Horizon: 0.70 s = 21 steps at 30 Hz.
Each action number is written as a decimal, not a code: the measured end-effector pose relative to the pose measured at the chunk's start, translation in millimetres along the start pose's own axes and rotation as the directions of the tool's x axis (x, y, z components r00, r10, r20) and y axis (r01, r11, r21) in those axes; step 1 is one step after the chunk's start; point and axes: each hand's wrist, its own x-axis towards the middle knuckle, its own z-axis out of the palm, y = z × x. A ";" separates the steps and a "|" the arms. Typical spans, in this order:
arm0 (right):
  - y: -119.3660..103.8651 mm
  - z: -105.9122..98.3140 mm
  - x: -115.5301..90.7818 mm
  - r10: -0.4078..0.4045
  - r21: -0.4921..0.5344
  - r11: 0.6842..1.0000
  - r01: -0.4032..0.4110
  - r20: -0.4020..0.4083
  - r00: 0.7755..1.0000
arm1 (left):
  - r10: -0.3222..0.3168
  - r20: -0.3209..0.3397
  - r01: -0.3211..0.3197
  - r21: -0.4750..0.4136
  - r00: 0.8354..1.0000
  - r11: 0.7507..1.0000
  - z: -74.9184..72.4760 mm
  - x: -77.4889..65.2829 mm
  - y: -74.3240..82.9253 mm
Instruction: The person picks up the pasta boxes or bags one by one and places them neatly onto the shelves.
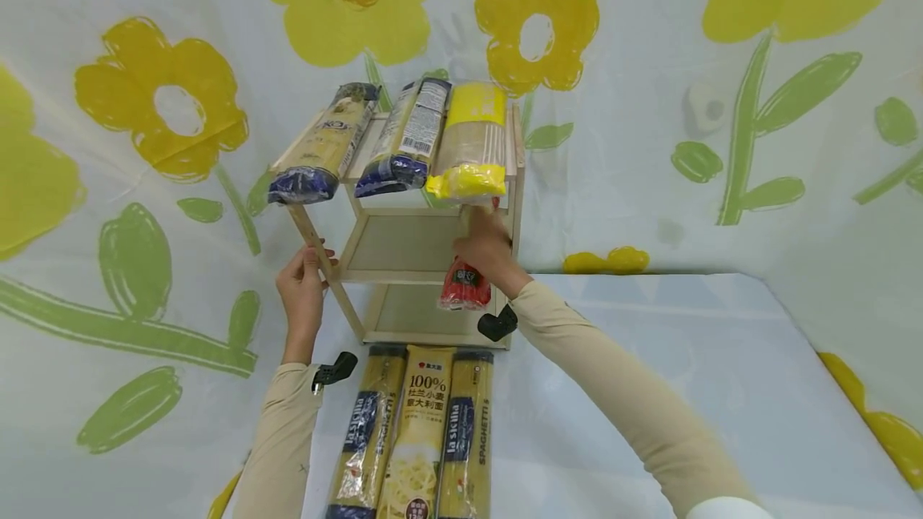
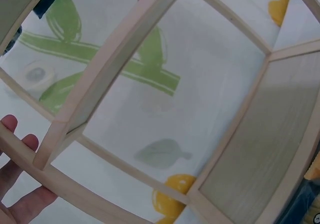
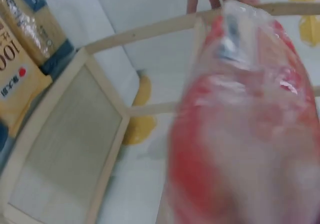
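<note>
My right hand [image 1: 485, 247] grips a red plastic packet [image 1: 465, 285] at the right side of the wooden rack, just above the middle shelf [image 1: 397, 275]. Close up in the right wrist view, the packet [image 3: 240, 114] is red with clear film and looks blurred; the fingers on it are mostly hidden. At the rack's left front post [image 1: 310, 229], my left hand [image 1: 300, 283] holds on, thumb on one side and fingers on the other. The left wrist view shows those fingers [image 2: 31, 143] around the pale wood.
Two blue-ended pasta packs [image 1: 324, 142] [image 1: 409, 134] and a yellow pack [image 1: 472, 138] lie on the top shelf, their ends jutting forward. Below the rack, spaghetti packs [image 1: 364, 431] [image 1: 465, 431] flank a cream pasta pack [image 1: 417, 439] on the white table [image 1: 649, 391]. A flowered cloth hangs behind.
</note>
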 end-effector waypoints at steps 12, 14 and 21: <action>-10.9 -7.4 -10.3 -0.036 -0.341 0.935 0.098 0.185 0.982 | 0.002 -0.009 -0.001 0.007 1.000 1.000 -0.1 -1.3 1.0; -18.5 -16.2 -18.8 -0.072 -0.330 0.931 0.153 0.246 0.967 | -0.001 -0.014 0.001 0.001 1.000 1.000 -0.6 -2.9 0.7; -40.7 -64.9 -40.2 -0.238 -0.145 0.949 0.281 0.259 0.936 | -0.008 0.005 0.008 0.003 1.000 1.000 0.4 -2.1 1.4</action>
